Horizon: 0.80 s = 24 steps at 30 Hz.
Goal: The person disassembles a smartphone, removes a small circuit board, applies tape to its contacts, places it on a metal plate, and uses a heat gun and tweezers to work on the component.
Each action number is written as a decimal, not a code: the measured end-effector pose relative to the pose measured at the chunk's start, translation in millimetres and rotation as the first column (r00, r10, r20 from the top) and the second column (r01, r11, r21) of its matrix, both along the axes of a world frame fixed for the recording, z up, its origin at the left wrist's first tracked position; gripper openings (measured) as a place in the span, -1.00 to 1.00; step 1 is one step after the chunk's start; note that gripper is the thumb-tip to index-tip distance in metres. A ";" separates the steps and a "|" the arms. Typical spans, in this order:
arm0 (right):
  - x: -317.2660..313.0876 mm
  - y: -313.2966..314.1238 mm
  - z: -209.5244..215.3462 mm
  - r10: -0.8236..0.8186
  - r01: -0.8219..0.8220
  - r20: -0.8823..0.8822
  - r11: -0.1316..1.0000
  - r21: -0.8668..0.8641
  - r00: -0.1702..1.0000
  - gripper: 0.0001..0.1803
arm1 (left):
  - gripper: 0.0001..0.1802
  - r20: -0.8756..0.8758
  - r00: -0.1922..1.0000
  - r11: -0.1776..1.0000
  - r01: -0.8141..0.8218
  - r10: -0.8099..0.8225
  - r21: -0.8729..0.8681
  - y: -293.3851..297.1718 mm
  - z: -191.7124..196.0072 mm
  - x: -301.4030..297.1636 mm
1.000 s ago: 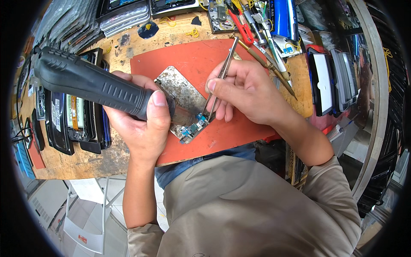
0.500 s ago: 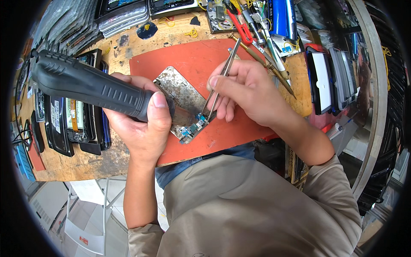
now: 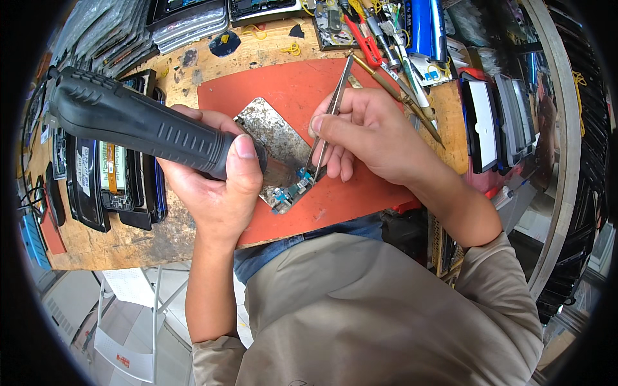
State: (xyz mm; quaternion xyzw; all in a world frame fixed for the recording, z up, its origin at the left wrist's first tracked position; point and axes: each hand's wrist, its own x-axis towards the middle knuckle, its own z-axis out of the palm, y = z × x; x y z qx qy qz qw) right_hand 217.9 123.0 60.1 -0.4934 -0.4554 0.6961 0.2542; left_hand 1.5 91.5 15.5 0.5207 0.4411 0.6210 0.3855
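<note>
Left hand [image 3: 215, 193] is gripping a thick black ribbed tool handle [image 3: 138, 122], nozzle over the worn metal plate [image 3: 273, 138]. Right hand [image 3: 367, 135] is pinching slim steel tweezers [image 3: 329, 119], tips touching the small circuit board [image 3: 293, 191] at the plate's near edge.

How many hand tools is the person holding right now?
2: a black heat tool gripped in the left hand, and metal tweezers pinched in the right hand over the circuit board.

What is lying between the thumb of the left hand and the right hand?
In the head view, the worn metal plate on the red mat, with the small circuit board at its lower edge.
</note>
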 end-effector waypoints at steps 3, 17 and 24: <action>-0.3 -2.3 2.2 -0.018 0.018 0.015 1.000 -0.010 1.000 -0.76 | -0.35 0.030 0.999 1.000 0.010 -0.010 -0.002 -0.9 0.3 0.7; -3.3 -40.2 0.6 -0.264 0.264 -0.063 0.964 -0.005 0.962 -0.76 | -0.37 -0.033 0.999 0.999 -0.038 0.039 0.009 -0.8 0.0 -0.1; -8.1 -51.1 -0.8 -0.332 0.336 -0.066 0.939 0.072 0.941 -0.78 | -0.37 -0.041 0.999 0.999 -0.035 0.035 -0.001 -0.8 1.9 -0.3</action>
